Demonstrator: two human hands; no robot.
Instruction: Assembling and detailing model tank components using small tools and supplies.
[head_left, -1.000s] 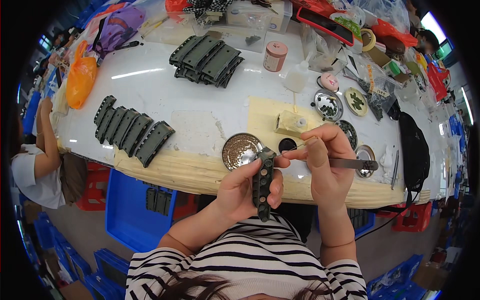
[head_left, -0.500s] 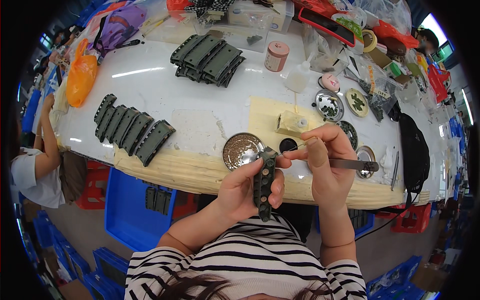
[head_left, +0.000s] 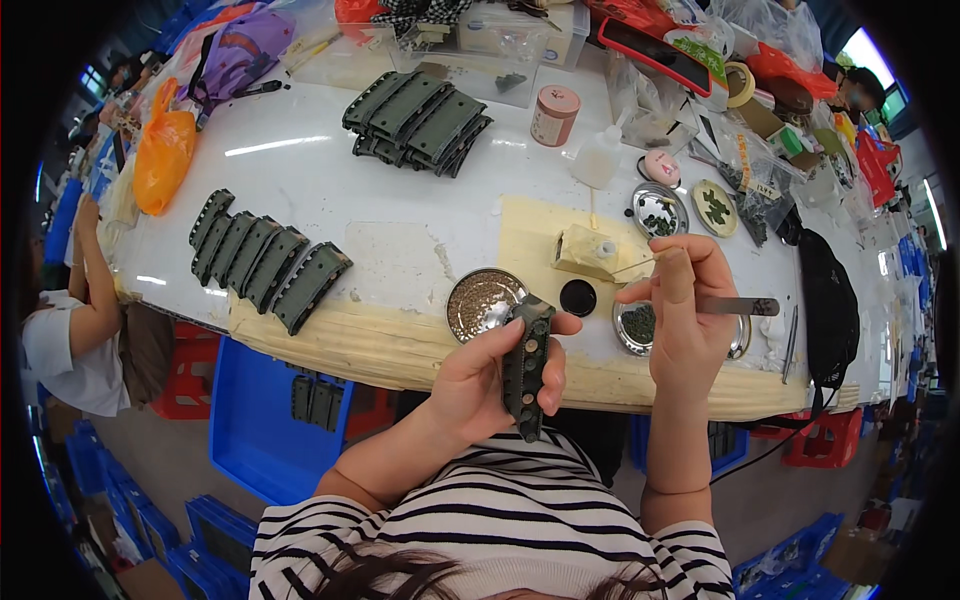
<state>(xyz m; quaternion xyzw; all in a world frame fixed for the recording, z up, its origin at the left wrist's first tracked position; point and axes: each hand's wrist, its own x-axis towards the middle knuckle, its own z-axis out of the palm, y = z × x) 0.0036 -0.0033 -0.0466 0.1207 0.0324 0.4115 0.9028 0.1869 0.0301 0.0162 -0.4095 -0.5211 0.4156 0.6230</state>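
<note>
White and glossy, the worktable (head_left: 300,185) spreads out before me, its near edge covered with strips of yellowish tape (head_left: 380,360). Off to the left, a person in a white top (head_left: 75,345) sits close to the table.

My left hand (head_left: 470,375) is closed around a dark green segment (head_left: 530,375), gripping it near the table's edge, in front of my striped shirt (head_left: 500,490); the piece stands nearly upright, its long side showing round brownish discs. My right hand (head_left: 695,315) is raised well to the right of it, thumb and fingertips pinching a thin stick (head_left: 634,267). A grey metal tool (head_left: 738,306) is also tucked into that hand, its blunt end jutting out to the right (I cannot tell how its hidden end stands). The stick points toward a small yellow-taped block (head_left: 580,250); whether its tip touches, I can't say.

Between my hands, a round black pot (head_left: 578,297) sits on the table. Just beside the left hand is a metal dish (head_left: 449,305) with brown bits, and partly behind the right hand another dish (head_left: 619,338) with dark green bits. Farther left lies a row of green segments (head_left: 265,255); beyond, a stack of more segments (head_left: 418,118) rests near a pink canister (head_left: 555,115).
</note>
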